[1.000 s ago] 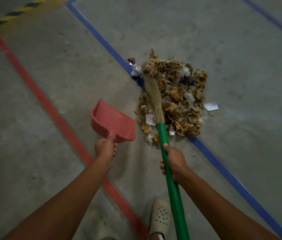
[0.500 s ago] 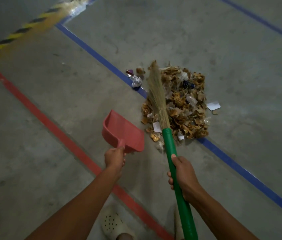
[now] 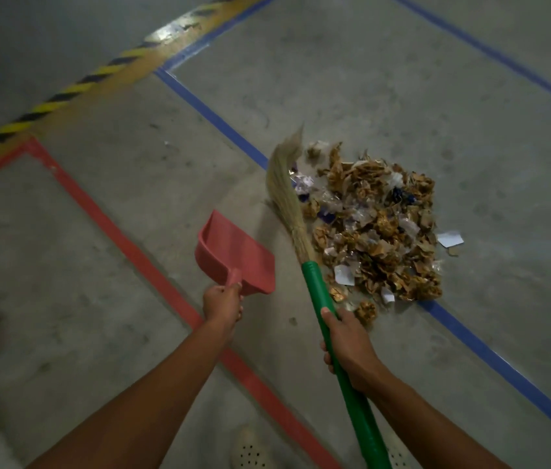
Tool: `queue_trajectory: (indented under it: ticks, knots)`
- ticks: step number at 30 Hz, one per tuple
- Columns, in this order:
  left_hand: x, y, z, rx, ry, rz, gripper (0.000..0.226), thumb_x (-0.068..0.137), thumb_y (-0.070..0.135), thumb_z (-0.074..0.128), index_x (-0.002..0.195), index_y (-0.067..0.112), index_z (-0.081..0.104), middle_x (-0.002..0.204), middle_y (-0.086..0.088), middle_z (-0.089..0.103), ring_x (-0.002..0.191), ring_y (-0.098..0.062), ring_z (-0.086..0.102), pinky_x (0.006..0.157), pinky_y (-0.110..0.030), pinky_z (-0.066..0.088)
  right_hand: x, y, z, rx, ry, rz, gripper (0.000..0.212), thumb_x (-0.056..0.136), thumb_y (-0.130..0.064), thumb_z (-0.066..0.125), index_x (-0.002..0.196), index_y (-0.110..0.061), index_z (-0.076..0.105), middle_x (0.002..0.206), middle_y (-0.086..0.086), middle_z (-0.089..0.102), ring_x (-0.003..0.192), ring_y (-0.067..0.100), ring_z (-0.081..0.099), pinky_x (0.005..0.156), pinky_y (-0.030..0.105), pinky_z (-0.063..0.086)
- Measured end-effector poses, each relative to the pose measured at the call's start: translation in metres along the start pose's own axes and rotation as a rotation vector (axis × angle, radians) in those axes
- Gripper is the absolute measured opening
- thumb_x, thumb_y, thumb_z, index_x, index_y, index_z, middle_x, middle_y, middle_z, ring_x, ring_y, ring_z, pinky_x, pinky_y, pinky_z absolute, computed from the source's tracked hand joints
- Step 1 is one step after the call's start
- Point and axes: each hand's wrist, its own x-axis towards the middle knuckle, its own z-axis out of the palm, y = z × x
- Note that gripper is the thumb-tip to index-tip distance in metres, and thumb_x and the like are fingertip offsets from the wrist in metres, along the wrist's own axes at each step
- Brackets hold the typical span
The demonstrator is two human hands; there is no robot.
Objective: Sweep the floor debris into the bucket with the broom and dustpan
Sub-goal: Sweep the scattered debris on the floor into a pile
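None of the debris pile (image 3: 378,225) has reached the red dustpan (image 3: 233,255) yet: its tray looks bare, just left of centre, and your left hand (image 3: 223,304) has its fingers curled round the handle. Your right hand (image 3: 348,346) wraps its fingers round the green shaft of the grass broom (image 3: 318,292), whose bristles lie along the pile's left edge. The heap sits gathered right of centre across a blue floor line (image 3: 504,363), with one paper scrap (image 3: 449,238) loose at its right. No bucket shows, so scooping and dumping likely both remain.
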Motion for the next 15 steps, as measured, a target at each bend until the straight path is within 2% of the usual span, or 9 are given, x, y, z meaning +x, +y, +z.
queue_trajectory:
  ticks: [5, 8, 10, 15]
  knots:
    - [0.036, 0.036, -0.034, 0.002, 0.043, 0.005, 0.026, 0.093, 0.012, 0.06, 0.069, 0.008, 0.051, 0.06, -0.007, 0.052, 0.033, -0.008, 0.041, 0.034, -0.016, 0.029, 0.021, -0.045, 0.049, -0.174, -0.069, -0.053, 0.028, 0.101, -0.041, 0.046, 0.1, -0.014, 0.052, 0.071, 0.009, 0.058, 0.047, 0.017, 0.052, 0.043, 0.025, 0.043]
    - [0.062, 0.052, -0.048, -0.022, 0.091, 0.003, 0.025, 0.093, 0.011, 0.06, 0.069, 0.008, 0.05, 0.059, -0.008, 0.052, 0.036, -0.01, 0.04, 0.036, -0.017, 0.029, 0.051, -0.076, 0.081, -0.348, -0.121, -0.121, 0.032, 0.1, -0.044, 0.045, 0.106, -0.013, 0.052, 0.081, 0.012, 0.064, 0.053, 0.02, 0.058, 0.045, 0.026, 0.046]
    - [0.079, 0.059, -0.055, -0.032, 0.119, 0.0, 0.025, 0.092, 0.01, 0.059, 0.069, 0.009, 0.05, 0.058, -0.008, 0.05, 0.032, -0.007, 0.039, 0.036, -0.016, 0.027, 0.075, -0.094, 0.105, -0.441, -0.159, -0.141, 0.032, 0.1, -0.043, 0.046, 0.111, -0.014, 0.052, 0.089, 0.012, 0.066, 0.059, 0.02, 0.062, 0.046, 0.027, 0.048]
    - [0.118, 0.071, -0.069, -0.064, 0.199, -0.037, 0.029, 0.094, 0.018, 0.063, 0.069, 0.007, 0.053, 0.058, -0.007, 0.05, 0.03, -0.006, 0.038, 0.033, -0.016, 0.027, 0.13, -0.131, 0.152, -0.57, -0.244, -0.03, 0.029, 0.096, -0.031, 0.051, 0.114, -0.008, 0.054, 0.086, 0.011, 0.066, 0.059, 0.019, 0.062, 0.053, 0.031, 0.054]
